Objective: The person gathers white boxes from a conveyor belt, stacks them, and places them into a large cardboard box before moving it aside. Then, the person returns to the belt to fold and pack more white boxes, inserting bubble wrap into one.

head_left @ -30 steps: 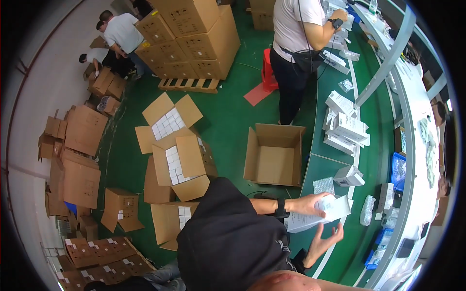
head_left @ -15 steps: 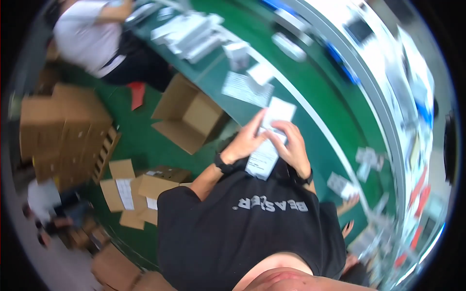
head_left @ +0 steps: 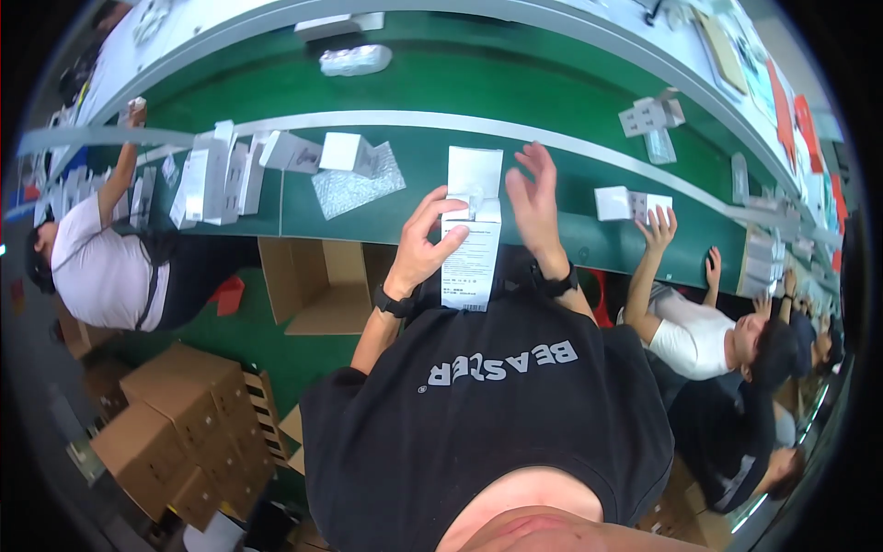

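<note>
Head view | long green table ran across | white box sat above its near edge, flap up; looked light, stiff, easy to dent, best held by its sides | left hand wrapped around box | right hand open, fingers spread, holding nothing, beside box

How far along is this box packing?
Done: closed white boxes stand together on the green table. In hand: the left hand grips a white carton with its top flap up; the right hand is open beside it. Left: closing that flap; another small box waits.
</note>
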`<state>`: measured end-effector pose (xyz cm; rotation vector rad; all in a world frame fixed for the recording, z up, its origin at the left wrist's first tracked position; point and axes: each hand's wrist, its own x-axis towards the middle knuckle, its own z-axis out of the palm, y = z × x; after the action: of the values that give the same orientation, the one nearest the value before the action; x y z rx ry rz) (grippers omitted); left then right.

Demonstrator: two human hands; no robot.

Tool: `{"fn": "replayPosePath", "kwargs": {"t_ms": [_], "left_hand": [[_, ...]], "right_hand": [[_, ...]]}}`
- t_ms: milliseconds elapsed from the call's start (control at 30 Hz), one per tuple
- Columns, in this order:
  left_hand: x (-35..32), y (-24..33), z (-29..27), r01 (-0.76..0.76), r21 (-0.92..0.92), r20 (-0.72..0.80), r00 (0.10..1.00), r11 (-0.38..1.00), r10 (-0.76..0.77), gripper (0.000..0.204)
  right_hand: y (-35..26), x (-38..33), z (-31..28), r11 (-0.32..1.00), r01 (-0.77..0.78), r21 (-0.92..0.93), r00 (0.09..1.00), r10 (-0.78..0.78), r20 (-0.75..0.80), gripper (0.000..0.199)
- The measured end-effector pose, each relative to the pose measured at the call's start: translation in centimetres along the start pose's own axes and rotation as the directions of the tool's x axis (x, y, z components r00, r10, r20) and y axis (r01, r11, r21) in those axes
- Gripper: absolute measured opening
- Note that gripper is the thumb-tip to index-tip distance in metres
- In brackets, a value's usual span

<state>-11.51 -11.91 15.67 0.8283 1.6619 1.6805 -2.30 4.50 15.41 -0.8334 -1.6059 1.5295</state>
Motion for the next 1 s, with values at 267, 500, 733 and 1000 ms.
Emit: {"fn": "replayPosePath", "kwargs": {"t_ms": [267,500,733,1000], "left_hand": [[1.8,-1.2,1.0,0.078,-0.231,-0.072,0.993,0.970,-0.097,0.047],[3.8,0.5,0.6,0.154,0.033,0.084,0.984,0.988,-0.156,0.057],[4.1,-0.8,0.4,0.166,0.012,0.059,0.984,0.986,-0.167,0.057],[4.3,-0.9,0.6,0.055,0.081,0.073,0.995,0.995,-0.061,0.042]], "right_hand": [[-1.3,1.7,-1.8,0.992,-0.096,-0.086,0.759,0.129,0.638,0.023],[-4.6,3.4,-1.8,0.959,0.011,-0.283,0.785,0.167,0.597,0.020],[-3.6,3.7,-1.9,0.929,0.267,-0.256,0.732,-0.023,0.681,0.021],[-3.1,1.8,-2.9,0.752,0.571,-0.330,0.683,-0.212,0.699,0.033]]}}
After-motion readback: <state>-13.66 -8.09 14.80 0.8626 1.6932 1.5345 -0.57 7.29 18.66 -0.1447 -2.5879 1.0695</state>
